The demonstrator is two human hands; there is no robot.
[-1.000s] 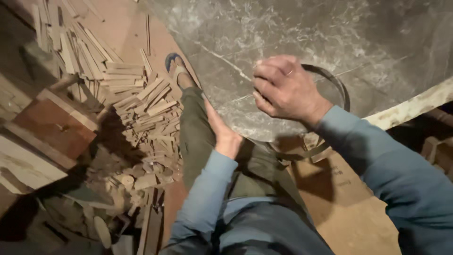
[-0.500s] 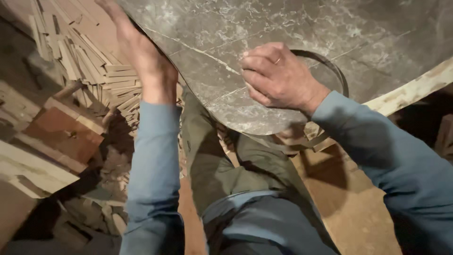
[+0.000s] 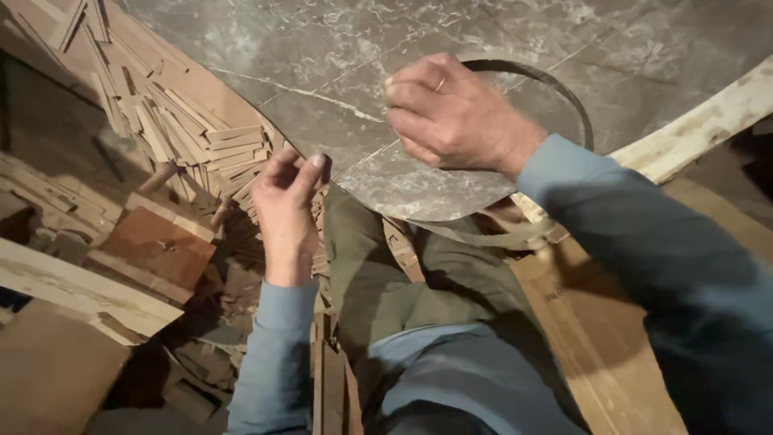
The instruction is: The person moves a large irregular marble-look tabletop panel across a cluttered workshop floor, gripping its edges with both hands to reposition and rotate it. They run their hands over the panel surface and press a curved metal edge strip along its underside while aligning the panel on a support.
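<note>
My right hand (image 3: 455, 117) is closed over the near-left part of a thin dark metal hoop (image 3: 573, 103) that stands over the grey stone floor (image 3: 338, 48). My left hand (image 3: 286, 205) hovers beside my left knee, thumb and fingers pinched together. Whether a thin wooden slat sits between them is not visible. A bundle of narrow wooden slats (image 3: 332, 379) runs along my olive trouser leg (image 3: 378, 282) just below that hand. A heap of short wooden slats (image 3: 185, 129) lies just beyond the left hand.
A reddish wooden block (image 3: 157, 246) and a pale plank (image 3: 72, 290) lie at the left among scraps. A long pale board (image 3: 708, 121) slants at the right, above a brown wooden panel (image 3: 596, 346). Thin strips (image 3: 483, 238) lie under the hoop.
My left hand reached up to the slat heap, then drew back down beside my knee with its fingers pinched. The right hand stayed on the hoop.
</note>
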